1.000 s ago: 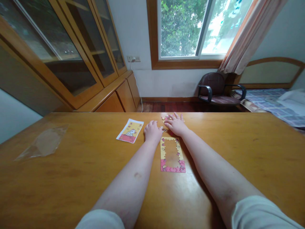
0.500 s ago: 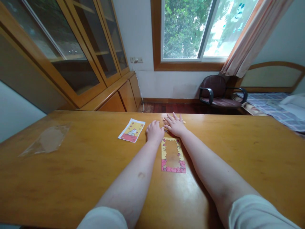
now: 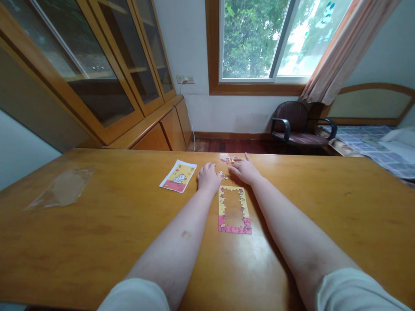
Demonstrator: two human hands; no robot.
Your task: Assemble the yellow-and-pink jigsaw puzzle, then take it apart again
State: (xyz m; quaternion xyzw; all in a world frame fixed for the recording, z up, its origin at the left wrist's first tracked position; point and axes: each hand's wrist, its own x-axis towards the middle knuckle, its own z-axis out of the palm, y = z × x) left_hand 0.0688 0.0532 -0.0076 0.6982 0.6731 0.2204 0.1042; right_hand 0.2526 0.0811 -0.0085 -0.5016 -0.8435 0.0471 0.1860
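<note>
Though near table edge (image 3: 292, 157), hands (image 3: 209, 179) (image 3: 246, 170) apart.

No text, label, brand, number or sign is reading clearly anywhere. The card (image 3: 178, 176) on the bench (image 3: 97, 242) is carrying a printed picture, a white animal on yellow and pink, and the puzzle border (image 3: 221, 224) is showing yellow and pink print with little motifs, all too small for any lettering to be made out; the loose pieces (image 3: 224, 177) are giving nothing legible either. On the window, a panda-like decal (image 3: 326, 16) is showing, with bluish marks (image 3: 324, 36) below it staying unreadable.
</note>
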